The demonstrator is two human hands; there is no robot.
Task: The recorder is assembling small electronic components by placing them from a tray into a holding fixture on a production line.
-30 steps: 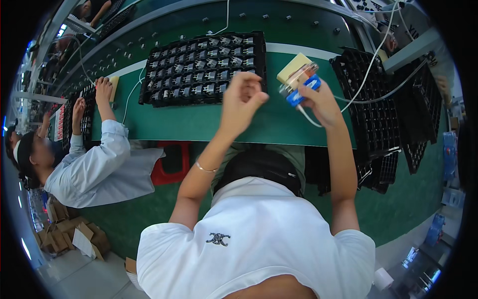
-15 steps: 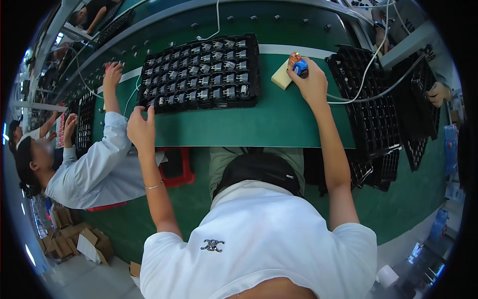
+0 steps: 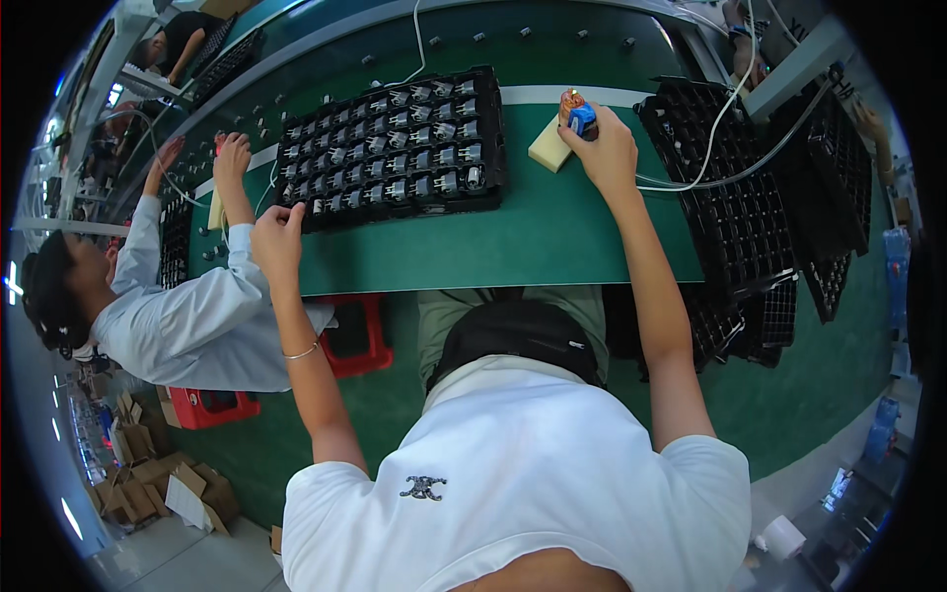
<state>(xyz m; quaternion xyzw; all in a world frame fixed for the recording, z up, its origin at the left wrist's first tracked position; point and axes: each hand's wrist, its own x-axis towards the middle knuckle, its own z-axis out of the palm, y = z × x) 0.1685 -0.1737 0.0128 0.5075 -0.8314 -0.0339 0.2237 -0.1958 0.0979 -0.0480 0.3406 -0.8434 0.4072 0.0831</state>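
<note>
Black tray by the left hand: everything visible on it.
The black tray is rectangular, apparently moulded plastic, with rows of pockets; most hold small grey parts with metal-looking prongs, some leaning. It lies open side up on the green tabletop. The left hand is at its near-left corner, apparently touching it.

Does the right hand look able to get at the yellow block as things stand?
Probably yes: the yellow block lies on the green table just beside the right hand, and its top is mostly uncovered. However, the hand holds a blue tool, which may have to be set down first.
</note>
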